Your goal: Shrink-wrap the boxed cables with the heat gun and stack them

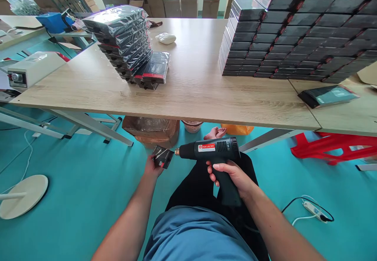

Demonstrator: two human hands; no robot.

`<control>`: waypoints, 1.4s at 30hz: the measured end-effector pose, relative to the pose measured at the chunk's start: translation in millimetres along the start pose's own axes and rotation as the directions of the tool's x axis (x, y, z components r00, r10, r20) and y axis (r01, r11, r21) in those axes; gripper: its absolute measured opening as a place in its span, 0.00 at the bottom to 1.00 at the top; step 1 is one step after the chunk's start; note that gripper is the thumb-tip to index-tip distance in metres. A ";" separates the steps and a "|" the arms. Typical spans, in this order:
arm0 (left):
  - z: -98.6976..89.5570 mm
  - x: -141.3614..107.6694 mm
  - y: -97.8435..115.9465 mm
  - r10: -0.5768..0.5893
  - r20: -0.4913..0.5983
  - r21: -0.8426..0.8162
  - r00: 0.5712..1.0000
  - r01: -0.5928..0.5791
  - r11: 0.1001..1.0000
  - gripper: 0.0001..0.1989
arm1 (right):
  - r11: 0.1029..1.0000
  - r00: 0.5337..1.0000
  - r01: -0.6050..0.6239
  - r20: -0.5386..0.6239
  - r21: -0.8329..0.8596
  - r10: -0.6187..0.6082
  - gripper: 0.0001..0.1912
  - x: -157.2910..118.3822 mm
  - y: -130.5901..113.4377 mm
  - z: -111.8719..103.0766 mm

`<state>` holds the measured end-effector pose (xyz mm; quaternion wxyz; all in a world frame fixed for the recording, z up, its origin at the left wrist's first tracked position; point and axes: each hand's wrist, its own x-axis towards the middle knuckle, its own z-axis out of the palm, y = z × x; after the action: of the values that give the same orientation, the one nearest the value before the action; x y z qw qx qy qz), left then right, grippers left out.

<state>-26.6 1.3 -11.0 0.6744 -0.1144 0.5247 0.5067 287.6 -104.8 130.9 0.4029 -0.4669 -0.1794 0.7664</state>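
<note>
My left hand (153,167) is closed on a small black box (163,157), held below the table's front edge. In my right hand (231,174) is the handle of a black heat gun (209,147) with a red and white label. Its metal nozzle points left and ends right beside the box. On the table (194,92), a leaning stack of film-wrapped black boxes (125,43) stands at the left, with a few more wrapped boxes (156,69) against its right side. A large wall of stacked dark boxes (297,37) fills the right side.
One dark box (328,96) lies at the table's right. Under the table are an open carton (153,129), a bin (192,126) and a red plastic stool (335,147). A power strip (315,210) lies on the floor at right, a round white base (25,196) at left.
</note>
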 end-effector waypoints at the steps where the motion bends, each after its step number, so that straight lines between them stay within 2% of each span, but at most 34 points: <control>1: 1.6 -5.1 -0.1 -0.008 -0.010 0.014 1.000 0.009 1.000 0.15 | 1.000 1.000 0.003 0.003 -0.005 -0.003 0.14 0.0 -0.7 0.7; 5: 1.8 -19.7 4.8 -0.001 0.073 0.036 0.997 -0.002 0.999 0.14 | 0.998 1.000 0.001 0.025 -0.061 0.000 0.15 -4.1 -1.7 -5.3; 8: 1.4 -21.1 10.0 0.026 0.134 0.025 0.991 -0.030 0.999 0.11 | 0.990 0.999 -0.017 0.036 -0.143 0.023 0.16 -12.9 -1.5 -11.0; 12: 5.5 -17.6 11.4 0.024 0.149 0.013 0.988 -0.026 1.000 0.07 | 0.971 0.995 -0.043 0.074 -0.235 0.061 0.18 -24.3 0.3 -4.2; 16: 6.8 -17.4 11.8 0.059 0.156 0.008 0.986 -0.061 0.998 0.07 | 0.955 0.999 0.020 0.039 -0.297 -0.009 0.17 -26.3 3.1 6.1; 19: 5.4 -19.5 13.8 0.067 0.147 0.052 0.987 -0.076 0.996 0.07 | 0.946 0.999 0.006 0.052 -0.324 0.011 0.17 -25.3 2.5 4.7; 21: 6.0 -21.8 12.9 0.108 0.171 0.122 0.979 -0.130 0.984 0.09 | 0.933 1.000 0.004 0.009 -0.359 -0.001 0.16 -25.1 0.9 3.0; 24: 11.4 -26.7 5.3 0.213 0.267 0.340 0.940 -0.299 0.892 0.14 | 0.928 0.998 0.030 -0.032 -0.371 -0.045 0.15 -24.3 0.0 9.4; 27: 19.1 -32.8 -5.3 0.208 0.362 0.580 0.909 -0.394 0.713 0.16 | 0.940 0.994 0.071 0.102 -0.333 -0.039 0.14 -18.8 3.2 26.7; 29: 23.1 -36.2 -9.6 0.168 0.413 0.657 0.895 -0.421 0.626 0.17 | 0.932 0.985 0.133 0.145 -0.336 -0.089 0.12 -12.0 5.2 36.9; 31: 25.1 -38.0 -10.1 0.183 0.449 0.660 0.874 -0.463 0.592 0.17 | 0.911 0.984 0.178 0.070 -0.373 -0.164 0.11 -5.5 4.2 40.4; 34: 25.4 -37.7 -5.7 0.285 0.497 0.627 0.820 -0.566 0.535 0.18 | 0.903 0.981 0.135 -0.074 -0.409 -0.181 0.10 -3.2 -2.8 33.4; 37: 25.7 -36.8 -1.8 0.346 0.551 0.632 0.759 -0.651 0.422 0.20 | 0.937 0.994 0.104 -0.010 -0.333 -0.113 0.13 -8.1 -8.1 23.6; 39: 26.9 -37.6 -1.5 0.362 0.554 0.635 0.749 -0.662 0.398 0.21 | 0.957 0.993 0.117 0.033 -0.267 -0.112 0.16 -10.0 -7.4 19.9; 42: 27.4 -39.7 -1.9 0.345 0.546 0.639 0.764 -0.646 0.418 0.20 | 0.957 0.983 0.153 -0.062 -0.247 -0.173 0.17 -7.8 -4.0 16.1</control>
<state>-6.3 -3.2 32.6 0.5436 0.4501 0.5814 0.4048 277.3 -106.9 146.1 0.4121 -0.5275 -0.2919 0.6832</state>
